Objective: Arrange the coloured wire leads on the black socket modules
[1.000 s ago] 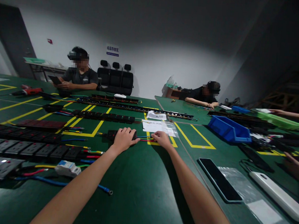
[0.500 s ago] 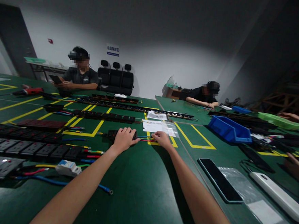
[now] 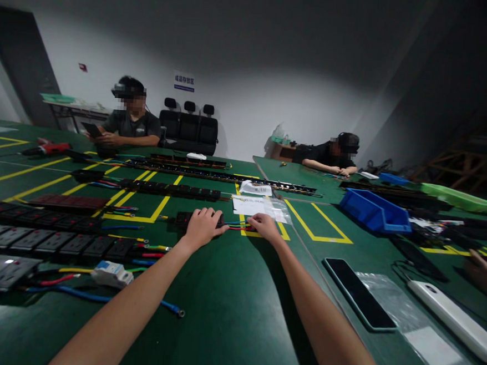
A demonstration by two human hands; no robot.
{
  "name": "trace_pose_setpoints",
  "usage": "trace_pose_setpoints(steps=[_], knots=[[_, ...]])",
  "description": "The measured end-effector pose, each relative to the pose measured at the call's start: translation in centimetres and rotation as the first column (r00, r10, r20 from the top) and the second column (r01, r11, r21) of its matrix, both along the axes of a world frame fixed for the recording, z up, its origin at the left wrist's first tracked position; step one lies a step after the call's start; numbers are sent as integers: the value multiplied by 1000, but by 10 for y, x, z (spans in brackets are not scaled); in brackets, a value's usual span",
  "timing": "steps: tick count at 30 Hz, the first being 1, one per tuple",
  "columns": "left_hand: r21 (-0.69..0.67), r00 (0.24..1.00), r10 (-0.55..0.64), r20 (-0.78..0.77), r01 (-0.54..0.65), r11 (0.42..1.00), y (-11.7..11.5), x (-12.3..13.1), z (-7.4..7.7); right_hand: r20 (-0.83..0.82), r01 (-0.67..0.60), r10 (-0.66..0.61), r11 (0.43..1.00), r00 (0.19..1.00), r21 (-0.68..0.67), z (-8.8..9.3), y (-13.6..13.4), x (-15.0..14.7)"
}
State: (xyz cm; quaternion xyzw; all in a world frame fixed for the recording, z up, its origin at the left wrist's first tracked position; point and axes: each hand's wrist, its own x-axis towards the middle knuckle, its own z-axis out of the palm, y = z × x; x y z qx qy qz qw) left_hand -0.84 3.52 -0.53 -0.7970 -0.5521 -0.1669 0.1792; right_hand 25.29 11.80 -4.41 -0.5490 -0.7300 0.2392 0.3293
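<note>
Block [image 3: 181,219] on table [image 3: 225,320] — socket strips [image 3: 68,243] left, phone [image 3: 358,293] right, bin [image 3: 360,211] behind phone.

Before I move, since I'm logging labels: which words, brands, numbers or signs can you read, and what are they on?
"成品存放区": on the white wall sign; the smaller line beneath is unreadable.
Flat white paper: print too blurred.
Folded paper behind it: also blurred.
Dark shirt, upper left: chest mark too small.

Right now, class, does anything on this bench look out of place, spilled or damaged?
Nothing looks spilled or clearly damaged. The phone seems out of place: it lies slanted at right on the green table beside a plastic bag, apart from the socket strips.
</note>
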Motion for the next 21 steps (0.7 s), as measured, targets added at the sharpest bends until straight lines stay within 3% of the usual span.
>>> trace_pose_setpoints(steps=[6,17,21], knots=[[3,1000,-8,5,8,1000,0,0,0,41,16,-20,997,999,74,1,1,0],[-15,1000,-14,18,15,1000,0,1,2,-107,108,-108,994,988,-5,3,-2,-8],[-4,1000,-5,10,5,1000,0,1,2,-79,172,-173,985,982,-30,3,-3,-12]])
